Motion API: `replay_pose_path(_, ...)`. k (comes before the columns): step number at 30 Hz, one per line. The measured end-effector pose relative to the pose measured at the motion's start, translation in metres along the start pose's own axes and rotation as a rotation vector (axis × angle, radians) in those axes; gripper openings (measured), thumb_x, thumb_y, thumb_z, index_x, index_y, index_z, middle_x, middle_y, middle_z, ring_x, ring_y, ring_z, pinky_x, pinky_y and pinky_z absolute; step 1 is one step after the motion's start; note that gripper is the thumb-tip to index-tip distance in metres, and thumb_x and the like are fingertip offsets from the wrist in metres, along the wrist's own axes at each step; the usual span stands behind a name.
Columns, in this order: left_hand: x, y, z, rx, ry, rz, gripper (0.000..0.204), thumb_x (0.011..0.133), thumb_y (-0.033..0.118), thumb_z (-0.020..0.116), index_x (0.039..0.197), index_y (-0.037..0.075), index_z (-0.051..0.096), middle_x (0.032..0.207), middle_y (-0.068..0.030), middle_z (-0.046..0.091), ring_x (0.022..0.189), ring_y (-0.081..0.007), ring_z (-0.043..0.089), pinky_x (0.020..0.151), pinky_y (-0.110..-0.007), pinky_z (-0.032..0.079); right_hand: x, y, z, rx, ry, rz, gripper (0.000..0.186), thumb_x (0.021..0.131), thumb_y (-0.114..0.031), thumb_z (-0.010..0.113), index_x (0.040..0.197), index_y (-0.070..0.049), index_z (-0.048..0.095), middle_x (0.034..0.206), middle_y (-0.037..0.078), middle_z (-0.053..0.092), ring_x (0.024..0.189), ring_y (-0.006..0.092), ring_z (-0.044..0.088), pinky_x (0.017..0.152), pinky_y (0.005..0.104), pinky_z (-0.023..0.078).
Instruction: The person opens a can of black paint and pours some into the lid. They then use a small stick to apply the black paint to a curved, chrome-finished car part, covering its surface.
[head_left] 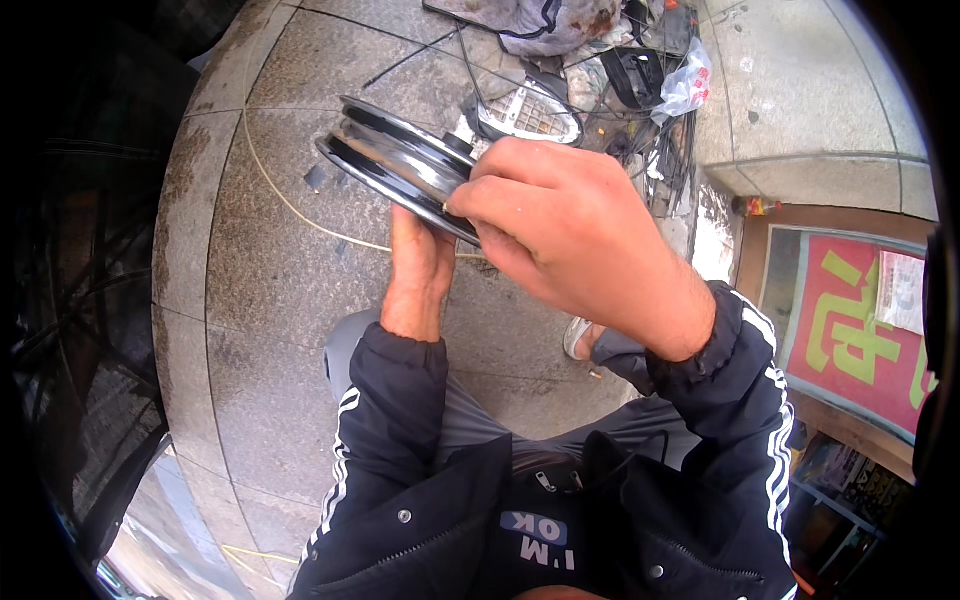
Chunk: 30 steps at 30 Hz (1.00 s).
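A glossy black wheel rim point(415, 172) is held up tilted in front of me, its deep groove facing me. My left hand point(420, 265) grips it from below; the fingers are hidden behind the rim. Over its right part lies my right hand point(560, 215), fingers bent and pinched together at the groove. Whatever those fingertips hold, if anything, is too small or too covered to make out. A short black stub point(458, 143) sticks up on the rim beside my right knuckles.
Beyond the rim lie a white grille-like cover point(530, 112), black cables, scraps and a clear plastic bag point(686, 85). A grey cloth point(560, 22) sits at the far edge. One pale cord point(300, 212) crosses the stone floor. A wood-framed red sign point(850, 330) stands at right.
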<state>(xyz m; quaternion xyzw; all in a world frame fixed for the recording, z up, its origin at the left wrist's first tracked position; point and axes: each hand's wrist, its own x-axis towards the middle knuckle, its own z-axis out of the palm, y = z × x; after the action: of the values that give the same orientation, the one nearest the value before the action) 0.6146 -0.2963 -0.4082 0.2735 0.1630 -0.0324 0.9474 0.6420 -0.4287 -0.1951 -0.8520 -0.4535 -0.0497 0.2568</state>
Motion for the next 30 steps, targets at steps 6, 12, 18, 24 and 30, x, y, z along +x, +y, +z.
replay_pose_path(6, -0.001, 0.001, 0.0, 0.023, -0.007, 0.015, 0.055, 0.112, 0.055, 0.04, 0.143, 0.011, 0.053, 0.136, -0.0042, 0.064, 0.128, -0.018, 0.061, 0.109, -0.038, 0.051, 0.008, 0.001, 0.007, -0.034, -0.045, -0.045, 0.024, 0.073, 0.0, 0.077, 0.097, -0.004, 0.072, 0.089, 0.007, 0.064, 0.078, 0.0292, 0.068, 0.066, 0.0385, 0.056)
replay_pose_path(12, -0.007, 0.009, 0.01, -0.037, 0.083, 0.041, 0.063, 0.111, 0.062, 0.036, 0.145, 0.012, 0.053, 0.139, -0.0043, 0.064, 0.128, -0.0189, 0.062, 0.109, -0.038, 0.052, -0.005, 0.001, 0.006, -0.042, -0.072, -0.033, 0.019, 0.074, -0.002, 0.076, 0.09, -0.005, 0.068, 0.085, 0.007, 0.062, 0.076, 0.0289, 0.067, 0.064, 0.0396, 0.055)
replay_pose_path(18, -0.005, 0.01, 0.002, -0.053, 0.05, 0.02, 0.069, 0.107, 0.067, 0.041, 0.147, 0.012, 0.051, 0.14, -0.0049, 0.063, 0.129, -0.0217, 0.062, 0.106, -0.041, 0.052, -0.025, 0.009, 0.018, -0.008, 0.023, -0.074, 0.011, 0.076, -0.004, 0.071, 0.084, -0.005, 0.064, 0.082, 0.007, 0.059, 0.074, 0.0272, 0.064, 0.059, 0.0391, 0.054)
replay_pose_path(24, -0.006, 0.013, 0.002, -0.106, 0.05, -0.006, 0.066, 0.107, 0.064, 0.043, 0.146, 0.012, 0.053, 0.14, -0.0058, 0.063, 0.128, -0.024, 0.06, 0.108, -0.045, 0.049, -0.04, 0.013, 0.022, 0.025, 0.005, -0.076, 0.035, 0.068, 0.005, 0.079, 0.102, -0.002, 0.072, 0.096, 0.009, 0.067, 0.08, 0.0277, 0.068, 0.066, 0.037, 0.056)
replay_pose_path(30, -0.005, 0.016, 0.0, -0.156, 0.06, -0.016, 0.062, 0.108, 0.06, 0.045, 0.142, 0.008, 0.057, 0.138, -0.0072, 0.063, 0.127, -0.0247, 0.059, 0.11, -0.045, 0.047, -0.05, 0.017, 0.03, 0.017, 0.032, -0.083, 0.034, 0.069, 0.006, 0.079, 0.101, -0.002, 0.071, 0.096, 0.009, 0.068, 0.078, 0.0266, 0.068, 0.064, 0.0366, 0.056)
